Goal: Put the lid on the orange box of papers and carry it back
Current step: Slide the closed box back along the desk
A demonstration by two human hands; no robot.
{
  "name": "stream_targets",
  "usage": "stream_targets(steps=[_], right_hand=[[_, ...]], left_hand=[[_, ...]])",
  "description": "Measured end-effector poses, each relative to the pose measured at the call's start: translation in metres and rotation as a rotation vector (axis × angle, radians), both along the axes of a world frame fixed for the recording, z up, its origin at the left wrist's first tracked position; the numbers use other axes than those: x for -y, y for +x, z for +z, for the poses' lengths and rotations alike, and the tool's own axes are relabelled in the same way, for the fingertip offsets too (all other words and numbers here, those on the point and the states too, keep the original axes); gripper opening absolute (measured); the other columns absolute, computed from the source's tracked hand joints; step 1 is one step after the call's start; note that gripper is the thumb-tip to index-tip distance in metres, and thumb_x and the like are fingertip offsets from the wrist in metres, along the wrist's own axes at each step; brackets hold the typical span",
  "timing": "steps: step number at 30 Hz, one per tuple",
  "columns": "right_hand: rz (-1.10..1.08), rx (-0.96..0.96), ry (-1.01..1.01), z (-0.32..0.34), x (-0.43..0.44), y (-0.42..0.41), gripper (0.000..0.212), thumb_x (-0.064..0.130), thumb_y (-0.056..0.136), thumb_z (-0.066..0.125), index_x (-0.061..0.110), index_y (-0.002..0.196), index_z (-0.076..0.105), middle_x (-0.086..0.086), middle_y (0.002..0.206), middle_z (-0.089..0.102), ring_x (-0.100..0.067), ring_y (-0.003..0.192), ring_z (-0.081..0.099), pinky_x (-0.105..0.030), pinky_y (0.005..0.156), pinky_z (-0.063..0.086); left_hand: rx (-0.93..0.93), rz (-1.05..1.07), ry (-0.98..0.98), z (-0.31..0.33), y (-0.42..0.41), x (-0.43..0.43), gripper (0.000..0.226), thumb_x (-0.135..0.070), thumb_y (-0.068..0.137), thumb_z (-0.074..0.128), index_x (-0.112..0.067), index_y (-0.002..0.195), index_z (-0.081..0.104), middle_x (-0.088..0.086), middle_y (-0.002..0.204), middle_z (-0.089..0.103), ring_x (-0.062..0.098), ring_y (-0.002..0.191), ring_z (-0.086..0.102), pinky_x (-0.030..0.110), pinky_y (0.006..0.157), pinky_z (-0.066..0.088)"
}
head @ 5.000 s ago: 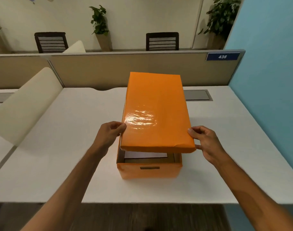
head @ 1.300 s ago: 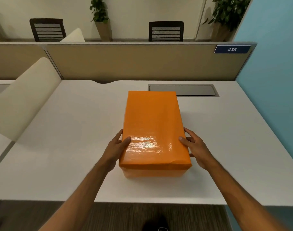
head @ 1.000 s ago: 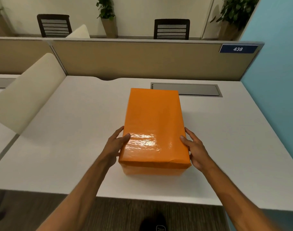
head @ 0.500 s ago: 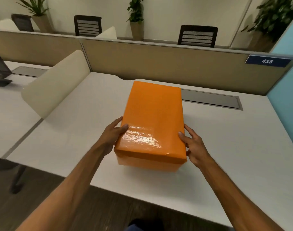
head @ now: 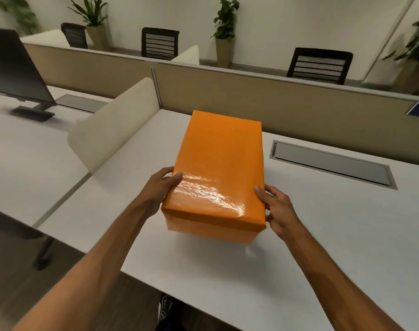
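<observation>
The orange box (head: 210, 229) has its glossy orange lid (head: 220, 163) seated on top, so the papers inside are hidden. I hold it between both hands above the white desk (head: 323, 235), tilted a little, with a shadow under it. My left hand (head: 162, 185) grips the box's left side near the front, thumb on the lid's edge. My right hand (head: 276, 209) grips the right side near the front corner.
A beige partition (head: 275, 101) runs behind the desk, and a cream divider (head: 113, 125) stands to the left. A grey cable hatch (head: 330, 163) sits at right. A dark monitor (head: 15, 70) stands on the neighbouring desk. Chairs and potted plants line the far wall.
The lid went down onto the box five seconds ago. Since then both hands took its sides and raised it off the desk, and my view has turned left.
</observation>
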State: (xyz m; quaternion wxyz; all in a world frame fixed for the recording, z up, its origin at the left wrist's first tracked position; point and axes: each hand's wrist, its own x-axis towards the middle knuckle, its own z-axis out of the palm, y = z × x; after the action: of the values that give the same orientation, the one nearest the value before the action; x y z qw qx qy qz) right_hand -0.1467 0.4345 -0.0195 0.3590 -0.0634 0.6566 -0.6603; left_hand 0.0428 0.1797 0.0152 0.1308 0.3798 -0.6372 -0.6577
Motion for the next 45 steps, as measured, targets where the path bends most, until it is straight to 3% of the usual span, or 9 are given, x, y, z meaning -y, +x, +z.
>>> stream_targets(steps=[6, 10, 15, 20, 24, 32, 37, 42, 45], right_hand=[[-0.034, 0.022, -0.024, -0.001, 0.086, 0.006, 0.065, 0.044, 0.073, 0.077, 0.025, 0.131, 0.055, 0.003, 0.116, 0.070, -0.025, 0.104, 0.067, -0.048, 0.072, 0.059], [-0.065, 0.034, -0.039, 0.000, 0.148, 0.011, 0.058, 0.040, 0.078, 0.077, 0.026, 0.130, 0.057, 0.001, 0.118, 0.070, -0.025, 0.103, 0.068, -0.045, 0.069, 0.060], [-0.105, 0.035, -0.040, 0.002, 0.222, 0.011, 0.058, 0.039, 0.078, 0.077, 0.025, 0.130, 0.057, 0.000, 0.119, 0.070, -0.026, 0.105, 0.068, -0.047, 0.071, 0.060], [-0.130, 0.018, -0.018, 0.002, 0.291, 0.005, 0.059, 0.040, 0.080, 0.076, 0.025, 0.132, 0.055, 0.000, 0.120, 0.069, -0.028, 0.105, 0.067, -0.053, 0.079, 0.058], [-0.120, 0.011, -0.004, -0.001, 0.339, -0.008, 0.060, 0.039, 0.081, 0.076, 0.023, 0.134, 0.054, 0.000, 0.121, 0.067, -0.026, 0.106, 0.065, -0.050, 0.078, 0.057], [-0.122, 0.025, 0.014, -0.017, 0.399, -0.028, 0.058, 0.037, 0.085, 0.074, 0.022, 0.136, 0.052, -0.003, 0.125, 0.064, -0.025, 0.105, 0.064, -0.046, 0.072, 0.057], [-0.120, 0.040, 0.032, -0.028, 0.417, -0.038, 0.056, 0.038, 0.086, 0.072, 0.023, 0.136, 0.052, -0.003, 0.126, 0.064, -0.027, 0.106, 0.064, -0.047, 0.075, 0.057], [-0.108, 0.016, 0.046, -0.031, 0.429, -0.045, 0.052, 0.042, 0.087, 0.070, 0.027, 0.133, 0.052, 0.003, 0.122, 0.065, -0.021, 0.099, 0.066, -0.035, 0.062, 0.057], [-0.094, -0.002, 0.059, -0.035, 0.429, -0.047, 0.052, 0.044, 0.086, 0.070, 0.029, 0.132, 0.051, 0.005, 0.121, 0.065, -0.020, 0.098, 0.067, -0.032, 0.060, 0.057]], left_hand=[[0.015, -0.032, -0.012, 0.003, -0.002, 0.094, 0.036, -0.045, 0.089, 0.064, -0.036, 0.123, 0.058, -0.007, 0.108, 0.072, 0.018, 0.093, 0.072, 0.035, 0.068, 0.056], [-0.009, -0.075, -0.026, 0.009, -0.006, 0.163, 0.028, -0.041, 0.089, 0.065, -0.036, 0.117, 0.064, -0.011, 0.098, 0.078, 0.013, 0.084, 0.076, 0.025, 0.059, 0.058], [0.005, -0.137, -0.076, 0.014, -0.016, 0.246, 0.025, -0.036, 0.092, 0.064, -0.031, 0.116, 0.067, -0.003, 0.103, 0.077, 0.020, 0.090, 0.075, 0.034, 0.073, 0.059], [0.053, -0.127, -0.131, 0.011, -0.033, 0.317, 0.026, -0.028, 0.094, 0.062, -0.020, 0.117, 0.069, -0.001, 0.096, 0.077, 0.017, 0.081, 0.076, 0.027, 0.065, 0.058], [0.120, -0.100, -0.171, 0.004, -0.049, 0.363, 0.032, -0.023, 0.095, 0.060, -0.007, 0.121, 0.067, 0.013, 0.109, 0.073, 0.028, 0.095, 0.071, 0.043, 0.087, 0.057], [0.185, -0.063, -0.202, -0.012, -0.077, 0.412, 0.028, -0.018, 0.097, 0.056, -0.004, 0.118, 0.068, 0.018, 0.113, 0.071, 0.035, 0.102, 0.068, 0.051, 0.096, 0.052], [0.196, -0.057, -0.199, -0.020, -0.083, 0.427, 0.027, -0.023, 0.098, 0.055, -0.011, 0.119, 0.068, 0.012, 0.113, 0.070, 0.030, 0.098, 0.066, 0.042, 0.090, 0.051], [0.201, -0.060, -0.212, -0.024, -0.091, 0.437, 0.033, -0.028, 0.099, 0.053, -0.011, 0.125, 0.064, 0.009, 0.113, 0.068, 0.031, 0.101, 0.065, 0.048, 0.095, 0.050], [0.198, -0.058, -0.224, -0.027, -0.093, 0.439, 0.032, -0.028, 0.100, 0.051, -0.012, 0.125, 0.064, 0.009, 0.114, 0.068, 0.024, 0.091, 0.065, 0.043, 0.087, 0.049]])
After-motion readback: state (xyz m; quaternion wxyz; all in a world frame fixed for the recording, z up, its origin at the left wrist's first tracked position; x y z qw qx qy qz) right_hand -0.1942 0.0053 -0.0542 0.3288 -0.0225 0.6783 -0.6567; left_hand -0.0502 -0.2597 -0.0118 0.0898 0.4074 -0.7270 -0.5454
